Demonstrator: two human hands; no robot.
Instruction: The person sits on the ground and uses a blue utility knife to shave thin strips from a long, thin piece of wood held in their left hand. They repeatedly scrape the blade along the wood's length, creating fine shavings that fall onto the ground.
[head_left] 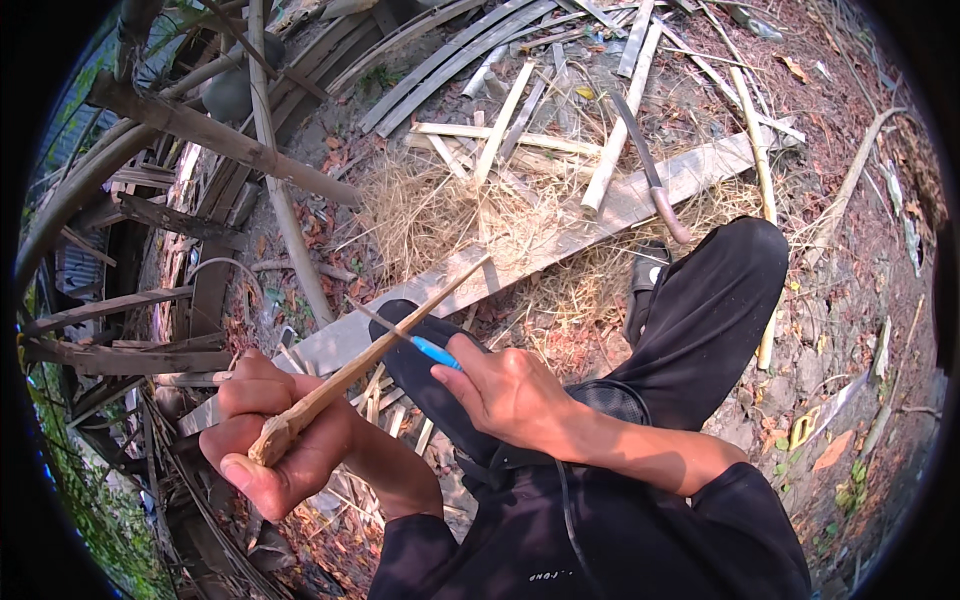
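A long, tapering wooden stick (340, 382) slants up and to the right, its thick, rough-cut end toward me. My left hand (285, 425) is closed around that thick end, thumb below it. In my right hand (505, 390) is a knife with a light blue handle (436, 352). Its narrow blade (385, 325) lies across the stick about midway along; whether the edge bites into the wood cannot be seen. The stick's thin tip points over the grey plank (540, 250) beyond my knees.
A curved sickle-like blade with a brown handle (668, 212) rests on the plank. Pale shavings (415, 215) and split wood strips (510, 115) are heaped beyond. Poles and timber (230, 140) crowd the left. A saw with a yellow handle (803, 428) lies on the ground at right.
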